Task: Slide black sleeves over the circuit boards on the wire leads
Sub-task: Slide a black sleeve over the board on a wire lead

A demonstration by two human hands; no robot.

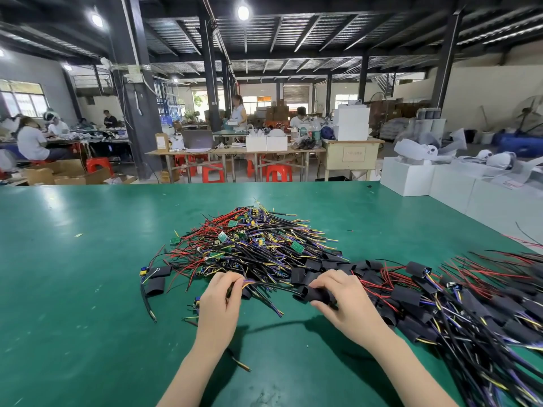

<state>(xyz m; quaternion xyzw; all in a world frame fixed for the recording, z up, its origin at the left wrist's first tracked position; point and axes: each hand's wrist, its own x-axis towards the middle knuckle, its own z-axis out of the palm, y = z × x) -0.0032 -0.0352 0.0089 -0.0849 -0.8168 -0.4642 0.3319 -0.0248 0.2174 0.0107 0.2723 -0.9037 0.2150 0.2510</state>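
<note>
The left hand (219, 301) pinched a wire lead (264, 284) at the near edge of the unsleeved pile (252, 245) on the desk (88, 259); the right hand (342, 298) gripped a black sleeve (311, 293). Tangled neighbours could drag along — and splayed wire tips might snag the sleeve's mouth.

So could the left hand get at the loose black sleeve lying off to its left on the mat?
Probably yes: the loose black sleeve has bare green mat around it, but the left hand is pinching wire leads.
</note>
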